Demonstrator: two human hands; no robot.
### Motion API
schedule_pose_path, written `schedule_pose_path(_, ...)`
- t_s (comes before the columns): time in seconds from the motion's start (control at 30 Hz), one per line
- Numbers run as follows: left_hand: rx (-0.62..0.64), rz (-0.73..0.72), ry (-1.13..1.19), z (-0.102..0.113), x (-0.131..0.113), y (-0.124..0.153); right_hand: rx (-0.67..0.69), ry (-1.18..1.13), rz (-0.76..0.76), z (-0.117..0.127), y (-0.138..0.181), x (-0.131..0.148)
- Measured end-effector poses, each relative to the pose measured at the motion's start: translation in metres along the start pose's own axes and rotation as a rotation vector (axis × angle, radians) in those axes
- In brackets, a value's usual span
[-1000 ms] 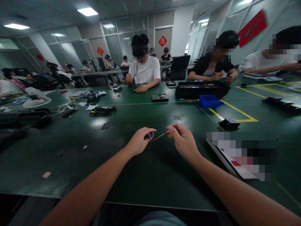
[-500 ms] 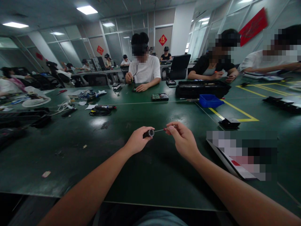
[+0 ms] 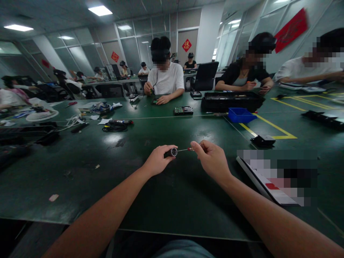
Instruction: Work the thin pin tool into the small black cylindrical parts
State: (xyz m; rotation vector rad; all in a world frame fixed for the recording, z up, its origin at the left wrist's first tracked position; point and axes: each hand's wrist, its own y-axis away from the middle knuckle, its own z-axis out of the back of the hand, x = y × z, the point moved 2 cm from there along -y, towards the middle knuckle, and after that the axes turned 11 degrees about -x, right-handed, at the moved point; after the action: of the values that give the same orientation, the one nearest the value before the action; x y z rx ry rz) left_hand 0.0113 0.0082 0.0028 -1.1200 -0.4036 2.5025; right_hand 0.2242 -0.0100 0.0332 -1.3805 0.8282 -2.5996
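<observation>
My left hand (image 3: 156, 161) is closed around a short black cylinder (image 3: 173, 152) with a silver-rimmed round end; its exact kind is unclear. That end faces me and to the right. In my right hand (image 3: 215, 158) is a slim screwdriver (image 3: 184, 149), gripped by its red-and-clear handle, most of which the fingers hide. Its thin metal shaft points left, and the tip meets the rim area of the cylinder; whether it goes inside cannot be made out. Both hands are held above the green table (image 3: 166, 204).
A blurred-out white-edged item (image 3: 255, 179) lies beside my right forearm. Further off are a small black part (image 3: 263, 141), a blue bin (image 3: 241, 115), a long black tray (image 3: 232, 102), a circuit-board device (image 3: 183, 110) and a coiled black cable (image 3: 115, 126). Co-workers sit across the table.
My right hand has turned slightly and its fingers have curled in, with the thumb now stretched along the screwdriver handle. The left hand and the cylinder have barely moved.
</observation>
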Motion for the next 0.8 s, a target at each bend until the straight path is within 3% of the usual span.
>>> schedule_pose_path(0.23,0.013,0.027,-0.003,0.0000,0.0018,-0.0009,0.034,-0.013,0.064,-0.0017,0.0020,-0.0016)
schedule_pose_path(0.47,0.033,0.034,-0.037,0.0001,0.0006,0.0002,0.135,-0.168,0.105,-0.0031,0.0042,0.0020)
schedule_pose_path(0.8,0.022,0.045,-0.030,0.0009,-0.0017,-0.0003,0.149,-0.173,-0.022,-0.0040,0.0061,-0.0004)
